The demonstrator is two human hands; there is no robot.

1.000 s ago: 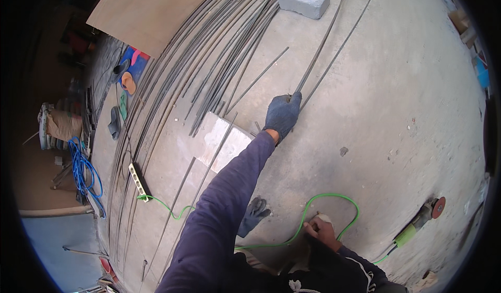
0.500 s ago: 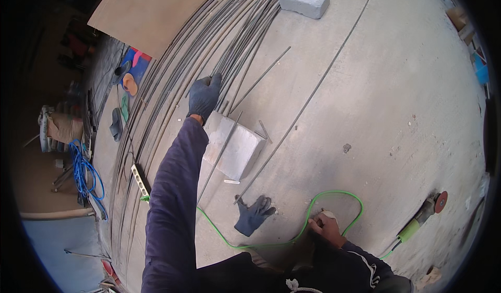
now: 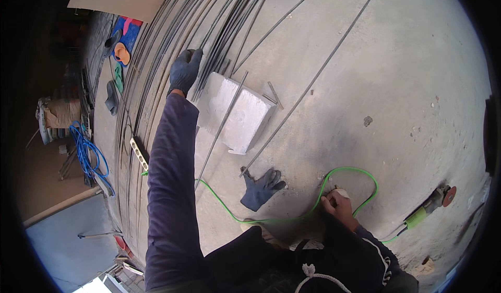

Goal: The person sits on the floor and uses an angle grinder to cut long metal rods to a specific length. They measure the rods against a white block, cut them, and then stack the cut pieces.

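Note:
My left hand [image 3: 185,69], in a dark knitted glove, reaches out over the near ends of a bundle of long steel rods [image 3: 219,37]. Its fingers are closed, and whatever lies between them is hidden. Just right of it stands a pale concrete block [image 3: 235,113], with a thin rod [image 3: 225,116] leaning across it. My right hand [image 3: 339,208] is bare and curled low in front of me, beside the pale tip of a shoe [image 3: 342,193]. What it grips, if anything, I cannot see. A dark glove [image 3: 260,189] lies on the floor between my arms.
A single long rod [image 3: 318,74] lies slanting on the concrete. A green cable [image 3: 292,220] loops by my right hand; an angle grinder [image 3: 430,205] rests at the right. At left are a power strip [image 3: 139,153], a blue cable coil [image 3: 86,154] and several slippers [image 3: 111,98].
The view has shifted, so floor things sit higher in it. My left hand has moved left relative to the block, off the rod ends beside it. My right hand stays by the shoe.

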